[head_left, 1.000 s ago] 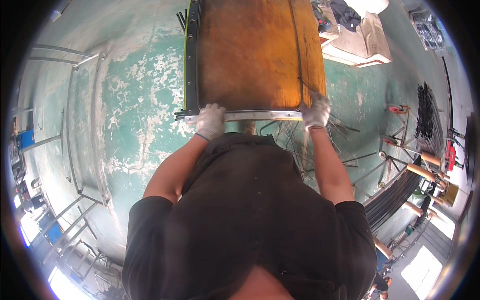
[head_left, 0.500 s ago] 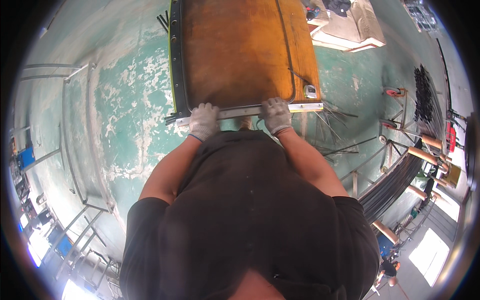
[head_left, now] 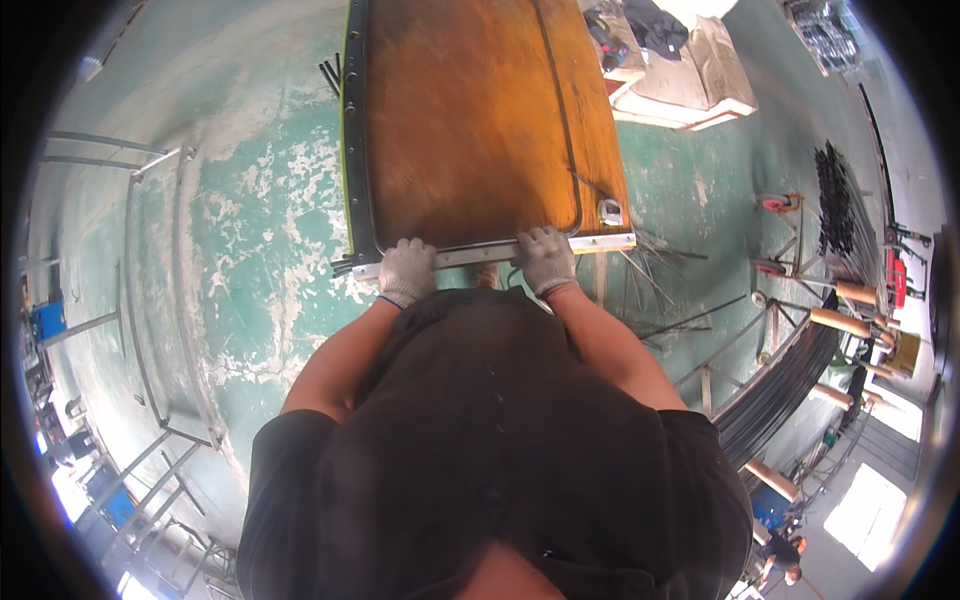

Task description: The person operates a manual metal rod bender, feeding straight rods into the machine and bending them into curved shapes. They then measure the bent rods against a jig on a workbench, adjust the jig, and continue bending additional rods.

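Fingers of both gloved hands bent over the table's near edge, part-closed. My left hand (head_left: 407,270) lies by the near left corner, my right hand (head_left: 546,257) right of middle. Can't tell whether the fingertips grip the black rod frame (head_left: 560,100) or only press down; thumbs and undersides hidden.

Change: a second ago the right hand was out at the right corner; it has since come inward, and the tape measure (head_left: 609,212) now lies uncovered just right of those fingers. I read it as both hands set to work the same side of the frame together.

Between my fingers, the silver strip (head_left: 478,256) along the edge. Just beyond them, the frame lies on the orange-brown table (head_left: 460,130), running away from me. Left of my left fingers, a black strip with holes (head_left: 356,150). Farther out, right: loose rods (head_left: 650,275) near the floor, a sofa (head_left: 685,85) well beyond.
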Tool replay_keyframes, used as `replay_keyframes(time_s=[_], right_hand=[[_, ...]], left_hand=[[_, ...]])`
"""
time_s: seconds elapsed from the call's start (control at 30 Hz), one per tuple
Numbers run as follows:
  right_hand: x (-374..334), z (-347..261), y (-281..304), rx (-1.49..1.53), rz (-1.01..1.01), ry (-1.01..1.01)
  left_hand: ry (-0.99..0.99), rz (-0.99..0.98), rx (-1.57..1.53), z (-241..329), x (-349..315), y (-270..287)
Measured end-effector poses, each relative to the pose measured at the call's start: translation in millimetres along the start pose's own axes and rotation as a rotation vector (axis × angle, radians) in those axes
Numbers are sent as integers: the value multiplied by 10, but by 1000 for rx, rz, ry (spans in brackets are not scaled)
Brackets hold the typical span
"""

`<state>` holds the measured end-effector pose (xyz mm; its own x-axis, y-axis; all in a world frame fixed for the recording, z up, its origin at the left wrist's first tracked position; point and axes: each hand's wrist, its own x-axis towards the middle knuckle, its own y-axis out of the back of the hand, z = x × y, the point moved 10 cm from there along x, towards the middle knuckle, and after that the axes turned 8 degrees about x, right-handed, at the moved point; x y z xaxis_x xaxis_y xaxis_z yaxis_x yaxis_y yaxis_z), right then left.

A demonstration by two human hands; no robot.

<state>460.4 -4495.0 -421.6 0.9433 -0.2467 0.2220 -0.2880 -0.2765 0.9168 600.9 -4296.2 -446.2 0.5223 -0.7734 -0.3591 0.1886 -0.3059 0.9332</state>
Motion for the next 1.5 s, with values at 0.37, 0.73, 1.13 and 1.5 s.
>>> replay_keyframes(time_s=[0.37, 0.73, 1.13, 1.5], right_hand=[[36, 8, -29, 10, -61, -26], [35, -11, -18, 8, -18, -9], [30, -7, -24, 20, -20, -20], [13, 34, -72, 21, -42, -31]], left_hand=[[-18, 31, -19, 8, -7, -43], [-15, 15, -5, 9, 16, -70], [-15, -3, -5, 3, 23, -44], [-3, 12, -51, -10, 21, -53]])
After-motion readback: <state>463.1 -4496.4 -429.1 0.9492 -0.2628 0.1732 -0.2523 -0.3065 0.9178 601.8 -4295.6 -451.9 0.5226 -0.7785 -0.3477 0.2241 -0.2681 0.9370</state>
